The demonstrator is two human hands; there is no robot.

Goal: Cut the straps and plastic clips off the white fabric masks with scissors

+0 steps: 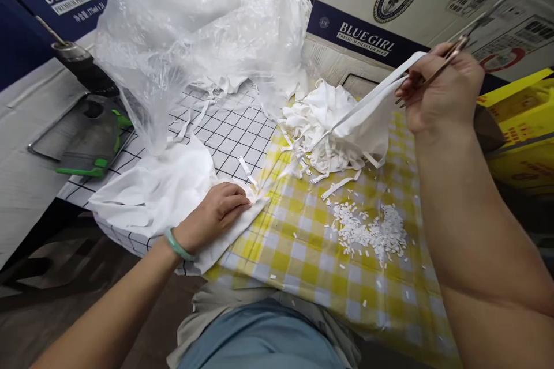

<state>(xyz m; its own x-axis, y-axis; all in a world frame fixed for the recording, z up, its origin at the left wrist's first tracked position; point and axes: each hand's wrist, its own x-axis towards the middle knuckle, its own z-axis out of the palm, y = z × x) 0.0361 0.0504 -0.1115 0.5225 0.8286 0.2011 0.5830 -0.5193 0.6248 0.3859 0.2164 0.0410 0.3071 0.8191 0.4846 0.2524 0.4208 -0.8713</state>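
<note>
My left hand [219, 210], with a green bangle at its wrist, is closed with its fingers curled down on a piece of white cloth [173, 184] at the table's near left. Raised at the right, my right hand [445, 86] is closed around the end of a white fabric piece [367, 124] with a long strap. That fabric stretches down toward a heap of white straps and cloth [318, 109]. A slim copper-coloured metal tool [448, 63] also lies in my right hand; its kind is unclear. Beside my left fingertips is a short white strap [247, 172].
Small white clippings [372, 230] are scattered over the yellow checked tablecloth [298, 253]. A large clear plastic bag [208, 17] of white material stands at the back. Blue Girl cartons [367, 11] flank it. At the left is a black and green device [89, 132] with a metal rod.
</note>
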